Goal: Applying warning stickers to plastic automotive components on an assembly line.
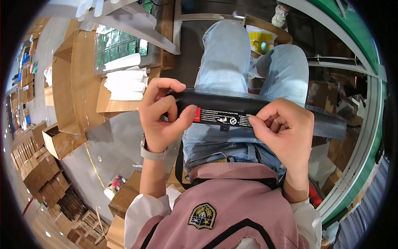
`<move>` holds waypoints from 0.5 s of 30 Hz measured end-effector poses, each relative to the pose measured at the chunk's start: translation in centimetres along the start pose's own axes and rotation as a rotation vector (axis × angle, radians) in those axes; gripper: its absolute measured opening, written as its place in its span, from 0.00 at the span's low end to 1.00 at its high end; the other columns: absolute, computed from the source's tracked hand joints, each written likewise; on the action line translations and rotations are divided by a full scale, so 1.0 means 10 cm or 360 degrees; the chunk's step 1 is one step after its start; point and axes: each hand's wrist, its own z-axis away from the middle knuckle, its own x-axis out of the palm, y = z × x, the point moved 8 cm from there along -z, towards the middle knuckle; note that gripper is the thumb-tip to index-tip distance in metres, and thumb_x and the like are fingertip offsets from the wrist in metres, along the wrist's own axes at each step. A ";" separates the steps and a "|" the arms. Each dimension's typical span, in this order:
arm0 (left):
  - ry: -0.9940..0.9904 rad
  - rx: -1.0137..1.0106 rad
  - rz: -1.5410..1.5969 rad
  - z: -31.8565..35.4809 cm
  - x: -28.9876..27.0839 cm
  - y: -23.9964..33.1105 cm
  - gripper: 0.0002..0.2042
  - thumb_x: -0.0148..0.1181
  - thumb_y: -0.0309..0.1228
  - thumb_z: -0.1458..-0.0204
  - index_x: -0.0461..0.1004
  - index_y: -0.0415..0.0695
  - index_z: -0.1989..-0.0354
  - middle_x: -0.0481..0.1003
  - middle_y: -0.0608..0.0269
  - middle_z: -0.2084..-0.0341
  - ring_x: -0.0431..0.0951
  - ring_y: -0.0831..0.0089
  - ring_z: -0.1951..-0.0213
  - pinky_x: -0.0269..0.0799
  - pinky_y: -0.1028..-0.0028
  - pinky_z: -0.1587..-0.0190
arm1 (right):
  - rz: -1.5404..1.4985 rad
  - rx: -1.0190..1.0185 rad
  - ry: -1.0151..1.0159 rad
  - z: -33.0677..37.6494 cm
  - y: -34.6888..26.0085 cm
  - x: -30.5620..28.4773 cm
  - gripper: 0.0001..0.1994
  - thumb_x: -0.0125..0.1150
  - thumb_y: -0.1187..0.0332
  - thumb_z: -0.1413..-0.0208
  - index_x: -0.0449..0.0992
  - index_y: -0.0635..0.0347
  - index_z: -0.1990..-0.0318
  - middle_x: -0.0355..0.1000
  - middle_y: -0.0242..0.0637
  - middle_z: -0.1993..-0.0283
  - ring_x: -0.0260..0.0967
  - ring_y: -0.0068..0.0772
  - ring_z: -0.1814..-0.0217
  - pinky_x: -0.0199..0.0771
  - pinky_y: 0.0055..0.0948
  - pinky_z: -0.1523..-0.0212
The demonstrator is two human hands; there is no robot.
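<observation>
- spanning the lap crosswise, a long black flat pack (257, 110) in clear wrap is held above the blue-jeaned thighs (232, 62).
- its left end is clamped by the left hand (159, 118), thumb and fingers pinched shut.
- the pack's middle is gripped by the right hand (284, 128), fingers curled closed.
- an open cardboard box (78, 83) is seen near the left.

Cardboard boxes (62, 143) on grey floor (118, 145)
</observation>
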 end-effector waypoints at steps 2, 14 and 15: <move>0.0016 -0.0099 0.0051 0.01 -0.01 -0.05 0.20 0.68 0.20 0.66 0.56 0.42 0.89 0.73 0.55 0.61 0.71 0.73 0.66 0.64 0.77 0.65 | -0.0003 0.0003 -0.0003 0.00 0.00 0.00 0.08 0.69 0.81 0.57 0.73 0.64 0.78 0.69 0.25 0.82 0.59 0.06 0.83 0.55 0.10 0.82; 0.0028 -0.0103 0.0192 0.01 -0.01 -0.08 0.19 0.67 0.22 0.58 0.59 0.40 0.87 0.73 0.54 0.62 0.72 0.72 0.63 0.65 0.77 0.63 | 0.0112 -0.0077 0.0020 -0.03 -0.06 0.01 0.09 0.69 0.81 0.58 0.72 0.65 0.79 0.68 0.26 0.82 0.61 0.08 0.82 0.58 0.11 0.82; 0.0029 -0.0079 0.0197 0.01 0.00 -0.07 0.19 0.67 0.22 0.57 0.59 0.40 0.87 0.73 0.54 0.62 0.72 0.72 0.64 0.65 0.77 0.63 | 0.0107 -0.0082 0.0019 -0.03 -0.06 0.02 0.09 0.69 0.81 0.58 0.72 0.65 0.79 0.68 0.26 0.82 0.61 0.08 0.82 0.58 0.11 0.82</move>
